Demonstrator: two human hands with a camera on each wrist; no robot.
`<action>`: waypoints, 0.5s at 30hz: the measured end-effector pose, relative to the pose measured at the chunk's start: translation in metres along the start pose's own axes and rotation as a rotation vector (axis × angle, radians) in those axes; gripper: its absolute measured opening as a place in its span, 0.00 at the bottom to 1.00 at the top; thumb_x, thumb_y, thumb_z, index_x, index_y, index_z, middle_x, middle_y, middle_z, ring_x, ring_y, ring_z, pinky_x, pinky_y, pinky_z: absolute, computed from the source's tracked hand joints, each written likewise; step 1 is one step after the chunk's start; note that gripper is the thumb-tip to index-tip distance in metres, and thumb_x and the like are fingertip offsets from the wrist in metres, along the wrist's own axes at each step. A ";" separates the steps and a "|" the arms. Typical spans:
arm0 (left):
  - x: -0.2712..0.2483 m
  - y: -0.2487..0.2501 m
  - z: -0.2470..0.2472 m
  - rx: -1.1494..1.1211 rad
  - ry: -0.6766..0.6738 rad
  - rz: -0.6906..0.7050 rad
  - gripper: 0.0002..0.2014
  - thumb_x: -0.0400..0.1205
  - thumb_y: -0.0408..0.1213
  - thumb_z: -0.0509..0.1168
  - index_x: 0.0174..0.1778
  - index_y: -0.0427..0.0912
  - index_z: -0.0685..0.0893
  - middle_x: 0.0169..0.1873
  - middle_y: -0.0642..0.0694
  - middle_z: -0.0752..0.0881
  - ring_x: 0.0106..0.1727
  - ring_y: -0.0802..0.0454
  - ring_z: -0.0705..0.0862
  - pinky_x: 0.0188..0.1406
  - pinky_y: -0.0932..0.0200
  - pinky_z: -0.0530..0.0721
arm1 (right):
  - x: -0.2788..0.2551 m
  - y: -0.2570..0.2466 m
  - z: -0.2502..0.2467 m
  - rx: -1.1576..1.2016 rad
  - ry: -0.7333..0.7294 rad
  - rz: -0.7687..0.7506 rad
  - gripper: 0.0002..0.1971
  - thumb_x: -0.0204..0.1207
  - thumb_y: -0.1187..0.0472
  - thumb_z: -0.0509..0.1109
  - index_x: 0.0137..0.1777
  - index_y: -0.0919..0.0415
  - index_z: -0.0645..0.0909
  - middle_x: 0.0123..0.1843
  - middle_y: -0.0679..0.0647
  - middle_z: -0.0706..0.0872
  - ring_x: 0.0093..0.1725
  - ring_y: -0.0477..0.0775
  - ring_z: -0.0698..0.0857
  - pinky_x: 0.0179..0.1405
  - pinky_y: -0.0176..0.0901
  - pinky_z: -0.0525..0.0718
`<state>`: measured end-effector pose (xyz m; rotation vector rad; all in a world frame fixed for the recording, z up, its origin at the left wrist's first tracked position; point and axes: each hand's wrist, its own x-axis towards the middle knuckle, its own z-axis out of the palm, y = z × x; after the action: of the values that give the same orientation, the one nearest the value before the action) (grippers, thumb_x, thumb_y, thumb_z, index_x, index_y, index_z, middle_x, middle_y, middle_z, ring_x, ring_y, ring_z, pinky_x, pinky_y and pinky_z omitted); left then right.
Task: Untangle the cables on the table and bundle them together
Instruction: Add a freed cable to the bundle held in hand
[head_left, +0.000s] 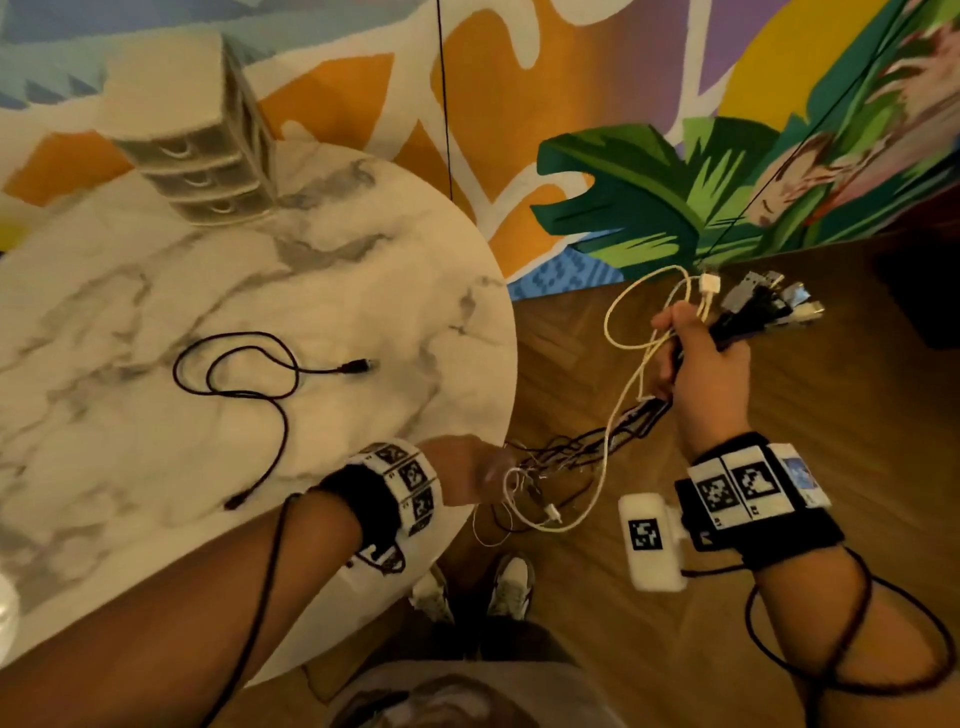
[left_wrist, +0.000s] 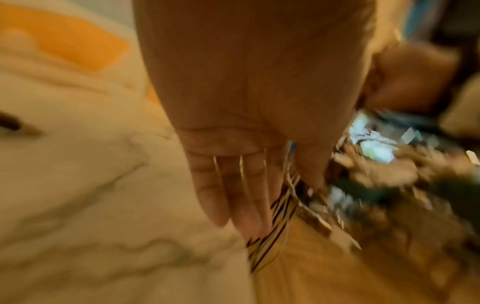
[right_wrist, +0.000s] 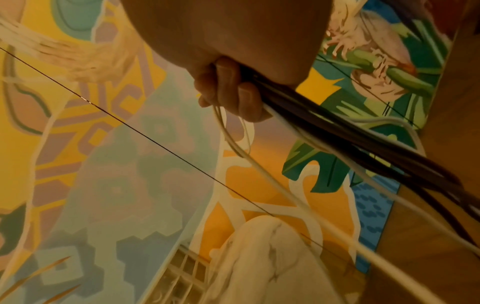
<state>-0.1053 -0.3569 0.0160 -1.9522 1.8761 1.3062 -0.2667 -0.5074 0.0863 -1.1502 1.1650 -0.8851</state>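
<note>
Round marble table (head_left: 156, 291) on wood floor (head_left: 779, 395), mural wall (head_left: 519, 104) behind.

Three views: one from the head, one from each wrist.
The head view looks steeply down over the marble table (head_left: 156, 291) and wood floor (head_left: 779, 415); each wrist view sits close behind its fingers, sharing the table edge and painted wall (right_wrist: 130, 164).

A small white drawer unit (head_left: 208, 150) with 3 drawers stands at 11 o'clock on the table; a painted mural (head_left: 649, 156) covers 12 to 2 o'clock.
</note>
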 end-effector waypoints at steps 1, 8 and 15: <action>0.004 0.004 0.007 0.023 -0.008 -0.012 0.18 0.83 0.43 0.63 0.68 0.42 0.78 0.63 0.42 0.82 0.63 0.43 0.80 0.62 0.54 0.77 | -0.001 0.000 -0.008 -0.027 -0.008 -0.009 0.16 0.84 0.55 0.60 0.35 0.55 0.79 0.17 0.47 0.69 0.18 0.47 0.65 0.18 0.37 0.64; 0.029 0.110 -0.045 -1.046 0.227 0.198 0.12 0.83 0.39 0.64 0.61 0.51 0.74 0.52 0.47 0.83 0.41 0.45 0.84 0.36 0.57 0.83 | -0.008 0.009 -0.027 -0.079 -0.097 -0.027 0.16 0.84 0.53 0.60 0.38 0.56 0.84 0.18 0.48 0.70 0.18 0.48 0.67 0.20 0.38 0.67; 0.054 0.063 -0.047 -0.540 0.480 0.143 0.10 0.85 0.39 0.61 0.44 0.39 0.83 0.30 0.49 0.83 0.28 0.60 0.80 0.30 0.64 0.74 | 0.005 0.000 -0.076 -0.100 0.070 -0.040 0.20 0.86 0.51 0.57 0.41 0.58 0.87 0.17 0.47 0.70 0.17 0.46 0.65 0.19 0.35 0.64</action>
<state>-0.1455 -0.4402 0.0388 -2.6387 2.0458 1.6348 -0.3402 -0.5282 0.0850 -1.2354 1.2588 -0.9131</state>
